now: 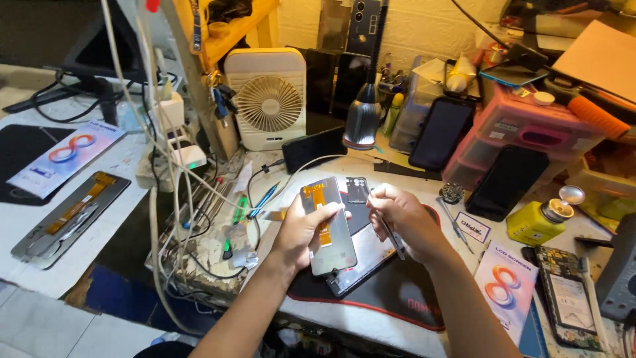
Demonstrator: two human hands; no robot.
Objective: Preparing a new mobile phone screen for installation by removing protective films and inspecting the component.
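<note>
Head view, looking down on a cluttered repair bench (371, 325), white-topped and crowded to the back wall. Behind, a cream desk fan (268, 99) standing upright, with a dark lamp head (362, 122) just to its right. At right, a pink plastic drawer box (530, 129) with black phones leaning against it. Under the hands, a black work mat (397, 295) with a red edge. On the mat, a phone frame (361, 255), lying flat and partly hidden by the panel held above it. Far left, a spare display panel (69, 215) with an orange flex strip, resting flat, well apart from the hands. Centre, left hand (301, 232) grasping a grey screen panel (326, 229), back side up with its orange ribbon showing, thumb over the near face and fingers wrapped behind, tilted above the frame. Just beside it, right hand (407, 222) clenched around thin metal tweezers (386, 225), tips pointing toward the panel's upper edge. At right, a small yellow bottle (536, 222) with a metal cap, standing near a boxed screen pack (507, 288).
</note>
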